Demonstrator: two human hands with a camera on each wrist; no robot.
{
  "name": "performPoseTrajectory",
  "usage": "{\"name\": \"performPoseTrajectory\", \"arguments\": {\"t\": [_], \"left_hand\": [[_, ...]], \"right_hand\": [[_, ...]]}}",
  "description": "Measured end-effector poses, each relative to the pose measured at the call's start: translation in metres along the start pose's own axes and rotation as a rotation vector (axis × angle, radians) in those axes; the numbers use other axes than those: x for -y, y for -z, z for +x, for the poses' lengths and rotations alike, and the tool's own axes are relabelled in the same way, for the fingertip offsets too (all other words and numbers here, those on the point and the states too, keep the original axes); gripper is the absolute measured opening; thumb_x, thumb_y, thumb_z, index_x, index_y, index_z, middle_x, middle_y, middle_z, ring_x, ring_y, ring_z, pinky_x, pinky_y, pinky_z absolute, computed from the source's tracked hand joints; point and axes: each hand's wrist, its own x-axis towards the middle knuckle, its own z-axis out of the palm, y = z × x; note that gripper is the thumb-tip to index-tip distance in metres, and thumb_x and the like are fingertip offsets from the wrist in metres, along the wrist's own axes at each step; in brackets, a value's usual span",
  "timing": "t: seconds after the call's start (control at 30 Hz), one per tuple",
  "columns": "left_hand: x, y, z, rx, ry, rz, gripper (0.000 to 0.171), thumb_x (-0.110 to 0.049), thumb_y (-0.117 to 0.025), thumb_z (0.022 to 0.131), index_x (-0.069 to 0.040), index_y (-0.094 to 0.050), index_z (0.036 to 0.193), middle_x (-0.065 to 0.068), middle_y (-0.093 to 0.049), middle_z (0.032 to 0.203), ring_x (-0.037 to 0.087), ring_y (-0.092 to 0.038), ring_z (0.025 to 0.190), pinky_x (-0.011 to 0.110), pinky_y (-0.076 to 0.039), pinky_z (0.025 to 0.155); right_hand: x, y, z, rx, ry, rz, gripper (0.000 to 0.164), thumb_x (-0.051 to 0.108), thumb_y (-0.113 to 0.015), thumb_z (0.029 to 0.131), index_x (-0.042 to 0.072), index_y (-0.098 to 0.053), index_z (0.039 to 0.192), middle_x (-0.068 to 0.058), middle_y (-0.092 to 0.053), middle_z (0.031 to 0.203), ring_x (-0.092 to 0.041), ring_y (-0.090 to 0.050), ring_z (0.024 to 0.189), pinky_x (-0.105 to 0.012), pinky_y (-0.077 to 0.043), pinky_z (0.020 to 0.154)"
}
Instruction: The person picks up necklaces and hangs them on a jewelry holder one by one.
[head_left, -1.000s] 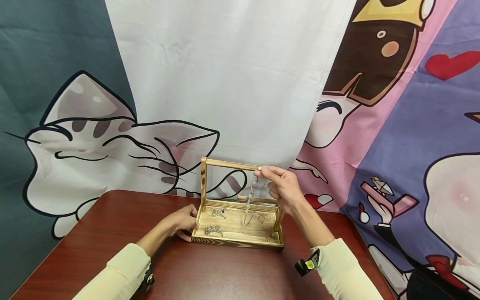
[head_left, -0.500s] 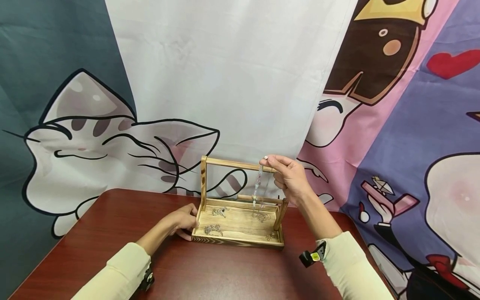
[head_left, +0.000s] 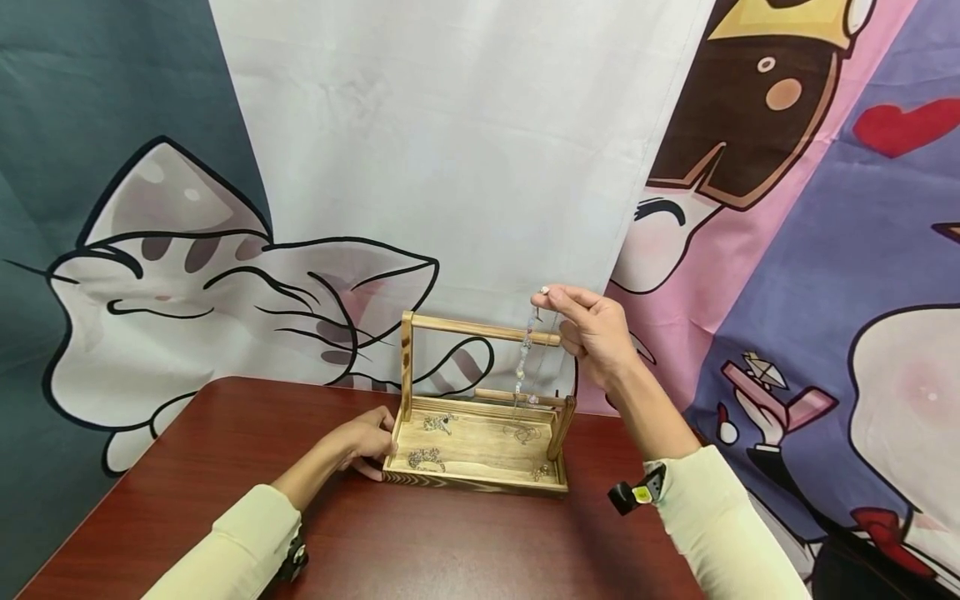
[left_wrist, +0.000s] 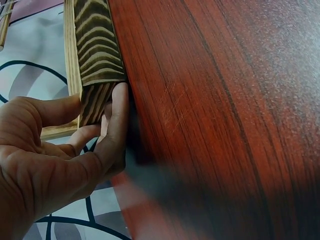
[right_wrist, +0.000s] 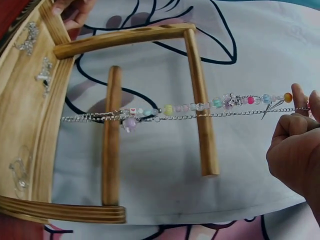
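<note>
My right hand [head_left: 596,332] pinches one end of a necklace [head_left: 521,367] of pastel beads and silver chain between thumb and fingertips. The necklace hangs down, overlapping the right part of a wooden jewelry stand. In the right wrist view, its beads [right_wrist: 200,106] cross the stand's two bars, with a lilac charm near the chain's lower part. The stand's tray [head_left: 480,486] sits on the table; my left hand [head_left: 367,443] grips its left end. Thumb on the wall's top and fingers below show in the left wrist view [left_wrist: 80,155].
Silver jewelry [head_left: 426,459] and a thin chain [head_left: 522,433] lie in the tray. Above it run an upper bar [head_left: 465,328], joined to a left post [head_left: 407,367], and a shorter lower bar [head_left: 517,398] on a right post [head_left: 562,429]. A cartoon-printed cloth [head_left: 480,167] hangs behind the red-brown table [head_left: 435,542].
My right hand has moved up and to the right with the necklace, whose lower end has risen from over the tray floor toward the lower bar. My left hand has stayed put.
</note>
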Motion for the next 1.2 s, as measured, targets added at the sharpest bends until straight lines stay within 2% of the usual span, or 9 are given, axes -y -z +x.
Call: {"name": "performPoseTrajectory", "arguments": {"t": [0.23,0.53,0.93,1.2], "left_hand": [[0.0,0.0,0.0,-0.005,-0.006,0.002,0.035,0.009,-0.06,0.09,0.002,-0.047,0.122,0.019,-0.067,0.095,0.025,-0.07,0.08,0.037,-0.071,0.059],[0.0,0.0,-0.001,-0.009,-0.004,0.01,0.035,0.009,-0.06,0.091,0.002,-0.048,0.123,0.018,-0.065,0.095,0.025,-0.068,0.08,0.036,-0.071,0.06],[-0.001,0.001,0.002,0.003,0.003,0.004,0.034,0.009,-0.061,0.092,0.0,-0.047,0.122,0.018,-0.067,0.096,0.025,-0.071,0.08,0.037,-0.071,0.06],[0.0,0.0,0.002,-0.011,-0.004,0.007,0.036,0.009,-0.061,0.092,0.001,-0.048,0.124,0.018,-0.065,0.097,0.026,-0.07,0.081,0.037,-0.071,0.06]], "right_hand": [[0.013,0.002,0.006,-0.013,0.041,0.057,0.024,0.01,-0.067,0.114,0.022,-0.085,0.103,0.008,-0.087,0.097,0.003,-0.031,0.042,-0.021,-0.009,0.048],[0.027,0.004,0.013,-0.042,0.076,0.05,0.02,0.009,-0.071,0.111,0.02,-0.085,0.102,0.006,-0.086,0.094,0.001,-0.031,0.043,-0.026,-0.005,0.052],[0.04,0.013,0.023,-0.053,0.135,0.061,0.022,0.009,-0.068,0.112,0.02,-0.084,0.101,0.006,-0.086,0.093,0.001,-0.031,0.039,-0.028,-0.002,0.053],[0.045,0.016,0.028,-0.054,0.157,0.091,0.018,0.012,-0.071,0.112,0.019,-0.085,0.102,0.005,-0.087,0.095,0.001,-0.03,0.04,-0.028,-0.001,0.054]]}}
